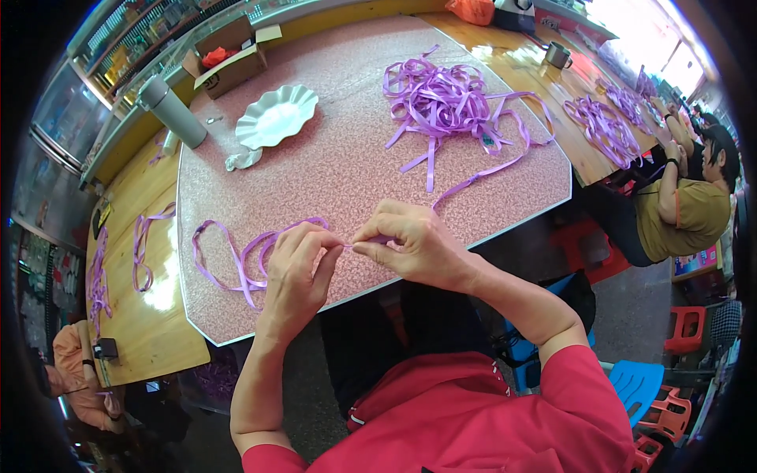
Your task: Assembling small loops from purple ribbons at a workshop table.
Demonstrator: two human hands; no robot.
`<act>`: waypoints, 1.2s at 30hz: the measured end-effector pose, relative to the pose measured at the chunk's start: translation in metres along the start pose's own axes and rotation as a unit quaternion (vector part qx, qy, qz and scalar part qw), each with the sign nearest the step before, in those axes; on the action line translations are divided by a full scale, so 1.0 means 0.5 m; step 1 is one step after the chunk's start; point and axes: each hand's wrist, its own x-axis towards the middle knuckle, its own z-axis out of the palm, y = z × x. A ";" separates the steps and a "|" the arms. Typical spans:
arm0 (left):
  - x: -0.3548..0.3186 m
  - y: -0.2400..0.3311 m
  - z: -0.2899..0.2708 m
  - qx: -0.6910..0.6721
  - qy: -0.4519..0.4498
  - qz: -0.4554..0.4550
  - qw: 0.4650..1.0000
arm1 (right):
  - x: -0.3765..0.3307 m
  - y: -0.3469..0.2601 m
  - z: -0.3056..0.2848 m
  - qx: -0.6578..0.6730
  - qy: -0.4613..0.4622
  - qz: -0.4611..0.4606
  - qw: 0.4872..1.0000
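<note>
Over the near edge of the pink speckled table (339, 169), the fingers of my left hand (293, 264) and right hand (412, 243) are pinched narrow on a thin purple ribbon (347, 246), presumably so the short bit between them is under control. Slack purple loops (311, 220) lie beside my left hand; a strand runs from behind my right to the tangled purple ribbon heap (441, 98), probably set farther off to spare me snags. The pale scalloped plate (272, 118) sits well apart.
</note>
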 end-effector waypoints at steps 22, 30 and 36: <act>-0.032 0.037 0.076 -0.448 0.202 -0.108 0.864 | -0.005 -0.003 0.025 0.183 0.073 0.098 0.975; -0.006 0.045 0.051 0.147 0.108 0.093 0.979 | -0.015 0.010 0.021 0.274 0.040 0.191 0.942; 0.002 0.047 0.033 0.142 0.052 0.120 0.981 | -0.007 0.004 0.014 0.406 -0.008 0.330 0.852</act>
